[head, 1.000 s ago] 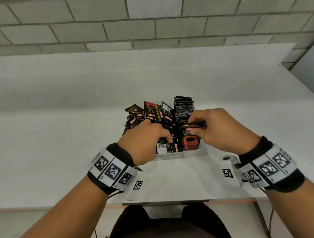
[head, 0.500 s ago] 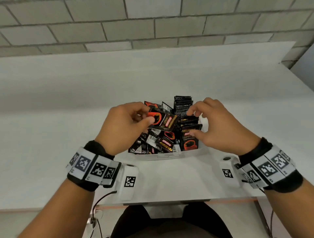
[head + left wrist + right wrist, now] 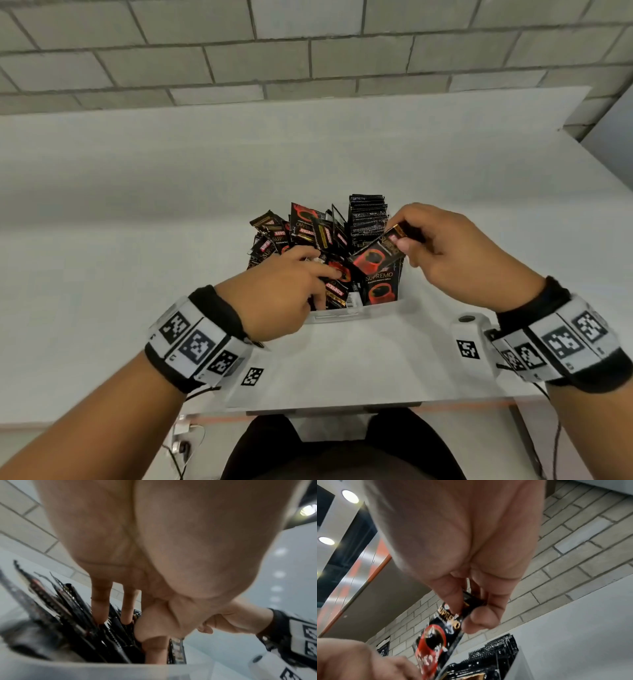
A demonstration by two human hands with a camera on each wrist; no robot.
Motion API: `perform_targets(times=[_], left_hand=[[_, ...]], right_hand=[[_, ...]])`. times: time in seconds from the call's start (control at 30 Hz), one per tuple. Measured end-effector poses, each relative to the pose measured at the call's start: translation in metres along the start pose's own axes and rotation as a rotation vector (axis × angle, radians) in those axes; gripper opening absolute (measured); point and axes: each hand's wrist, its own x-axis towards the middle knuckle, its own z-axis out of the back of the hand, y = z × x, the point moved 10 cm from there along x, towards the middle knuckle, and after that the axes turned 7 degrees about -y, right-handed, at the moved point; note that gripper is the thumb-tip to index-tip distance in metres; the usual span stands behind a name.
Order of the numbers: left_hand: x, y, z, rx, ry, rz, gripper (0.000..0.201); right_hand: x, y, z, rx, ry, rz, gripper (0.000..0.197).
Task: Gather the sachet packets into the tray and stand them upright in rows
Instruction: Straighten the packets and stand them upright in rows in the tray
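Fingers [image 3: 453,599] and thumb of the right hand [image 3: 455,253] are pinching one sachet [image 3: 376,253] by its upper end; it is hanging tilted just above the tray [image 3: 342,317]. Beside this grip, the left hand [image 3: 274,294] is reaching with straight fingers [image 3: 101,607] into the loose packets [image 3: 298,233] there.

Right hand [image 3: 455,253] pinching, left hand [image 3: 277,294] extended

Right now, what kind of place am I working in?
Probably a lab or workshop workstation, not a home: a plain white table against a bare grey block wall, with recessed ceiling lights overhead.
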Motion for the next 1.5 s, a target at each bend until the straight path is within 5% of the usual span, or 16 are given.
perform_targets(times=[0.13, 0.33, 0.47, 0.6, 0.7, 0.9, 1.07, 1.17, 1.3, 1.5], left_hand=[[0.0, 0.003, 0.002, -0.027, -0.05, -0.029, 0.043], [-0.017, 0.016, 0.059, -0.306, -0.532, -0.018, 0.026], [-0.029, 0.037, 0.075, -0.626, -0.695, 0.112, 0.023], [-0.028, 0.029, 0.077, -0.832, -0.584, 0.038, 0.031], [-0.027, 0.009, 0.085, -0.77, -0.554, -0.082, 0.037], [-0.023, -0.003, 0.089, -0.742, -0.589, -0.124, 0.033], [-0.016, 0.007, 0.087, -0.547, -0.573, -0.046, 0.028], [-0.008, 0.029, 0.056, -0.161, -0.342, 0.045, 0.029], [0.002, 0.027, 0.021, 0.017, -0.148, 0.013, 0.045], [0.019, 0.019, 0.003, 0.288, -0.106, 0.017, 0.06]], right_hand=[[-0.003, -0.008, -0.008, -0.143, 0.043, -0.024, 0.022], [-0.003, -0.016, -0.024, -0.081, 0.054, -0.066, 0.035], [-0.001, -0.02, -0.028, -0.125, 0.075, -0.047, 0.039], [-0.001, -0.007, -0.018, -0.147, 0.074, 0.007, 0.032], [-0.005, 0.018, 0.001, 0.157, -0.018, 0.006, 0.03], [-0.009, 0.039, -0.028, 0.418, 0.081, -0.119, 0.077], [-0.005, 0.026, -0.024, 0.344, 0.028, -0.143, 0.058], [-0.004, 0.008, -0.001, 0.298, -0.091, -0.206, 0.04], [-0.005, -0.009, 0.004, 0.225, -0.054, -0.227, 0.016], [-0.004, -0.009, -0.011, 0.024, 0.019, -0.092, 0.018]])
